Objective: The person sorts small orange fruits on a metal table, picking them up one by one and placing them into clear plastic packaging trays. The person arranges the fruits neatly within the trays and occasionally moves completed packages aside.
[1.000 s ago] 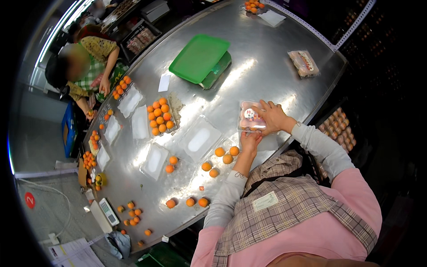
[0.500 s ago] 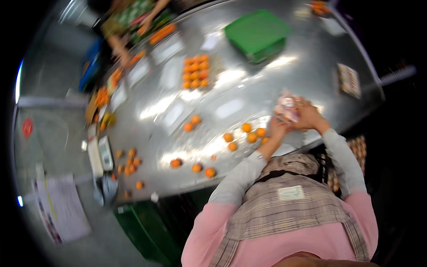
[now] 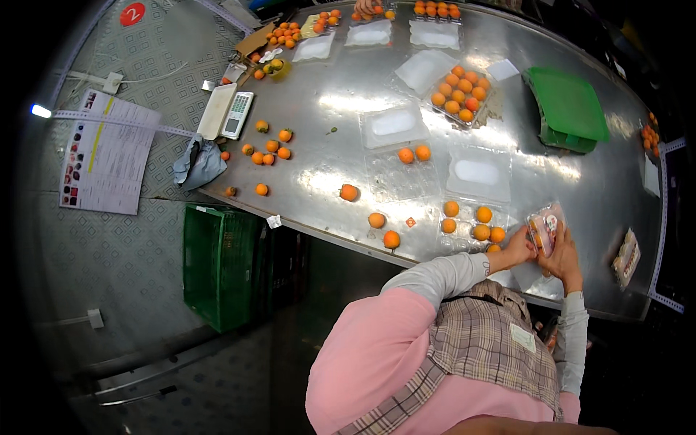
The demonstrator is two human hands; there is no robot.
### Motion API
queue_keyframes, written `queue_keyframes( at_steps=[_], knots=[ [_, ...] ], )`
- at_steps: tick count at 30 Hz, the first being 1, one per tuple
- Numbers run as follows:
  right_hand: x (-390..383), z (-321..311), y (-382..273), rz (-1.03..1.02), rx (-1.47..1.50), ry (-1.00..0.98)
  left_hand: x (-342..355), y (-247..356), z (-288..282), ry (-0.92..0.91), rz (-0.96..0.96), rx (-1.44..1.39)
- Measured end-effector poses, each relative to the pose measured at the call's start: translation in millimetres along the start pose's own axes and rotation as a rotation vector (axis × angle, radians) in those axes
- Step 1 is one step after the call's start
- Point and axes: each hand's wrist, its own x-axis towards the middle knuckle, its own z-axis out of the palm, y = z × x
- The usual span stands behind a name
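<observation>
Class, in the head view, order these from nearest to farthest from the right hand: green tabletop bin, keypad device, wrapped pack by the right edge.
1. Wrapped pack, right of the right hand.
2. Green bin, farther across the table.
3. Keypad device, far left.

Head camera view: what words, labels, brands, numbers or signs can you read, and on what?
Red round sign: one white numeral, legible but not copied here.
Held clear pack: print too small to read.
Pack at the table's right: reddish print, too blurred.
White sheet: dense lines, too small.
Apron patch: too faint.
Keypad device: key marks too small.
</observation>
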Motion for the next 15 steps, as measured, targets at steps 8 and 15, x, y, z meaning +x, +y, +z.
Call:
queue_keyframes(
  at_steps=[8,15],
  knots=[
    [-1.8,0.2,-10.8,0.064,-0.048,0.02,-7.4,14.4,-1.7,-0.001,-0.111,-0.189],
    [-3.0,-10.6,-17.0,0.109,0.018,-0.04,-9.6,16.6,-2.0,-0.039,-0.041,-0.141]
  ],
)
